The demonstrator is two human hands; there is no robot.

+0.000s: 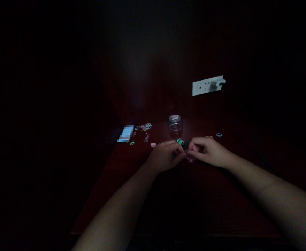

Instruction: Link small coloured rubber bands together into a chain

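Observation:
My left hand [167, 155] and my right hand [207, 150] meet above the dark red table, each with thumb and fingers pinched together. What lies between their fingertips is too small and dim to name. Just under the fingertips are pinkish-purple bands [191, 158], partly covered by my right hand. Beyond the hands sits a small group of green hair ties [180, 141]. A pink hair tie [153, 145] lies beside my left hand. Some orange-pink bands show behind my right hand, mostly hidden.
A lidded clear jar [175, 123] stands farther back. At the left are a lit phone [126, 134], a pile of coloured hair ties [145, 127] and a single green one [132, 143]. A pale blue hair tie [219, 134] lies right. The wall has a socket [207, 85] with a plug.

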